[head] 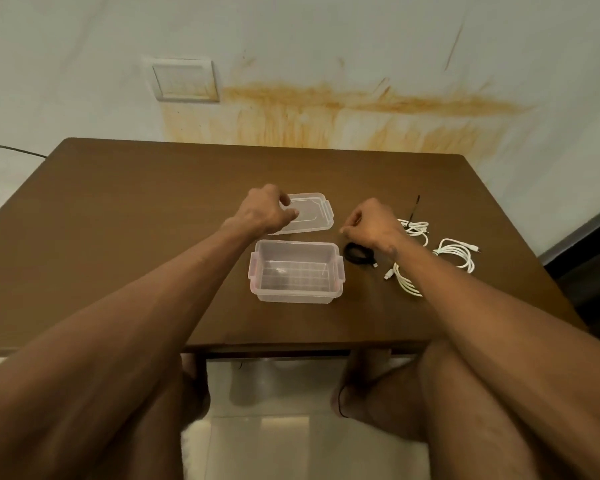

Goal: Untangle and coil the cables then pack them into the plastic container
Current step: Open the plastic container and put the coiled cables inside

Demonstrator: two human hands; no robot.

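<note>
A clear plastic container (338, 271) with pink latches stands open and empty at the table's middle. Its clear lid (314, 211) lies just behind it. My left hand (267, 209) covers the lid's left end, thumb and fingers curled on its edge. My right hand (371, 223) hovers to the right of the lid with fingers curled under, and I see nothing in it. A coiled black cable (355, 254) lies under that wrist, beside the container. White cables lie to the right: one bundle (417, 228) behind my forearm, one (458, 252) further right, one (404, 280) partly hidden under my forearm.
A thin black strip (415, 209) lies behind the white cables. The brown table (136, 220) stands against a stained wall with a switch plate (184, 79). My knees show below the table's front edge, and a dark cable (14, 150) runs at the far left.
</note>
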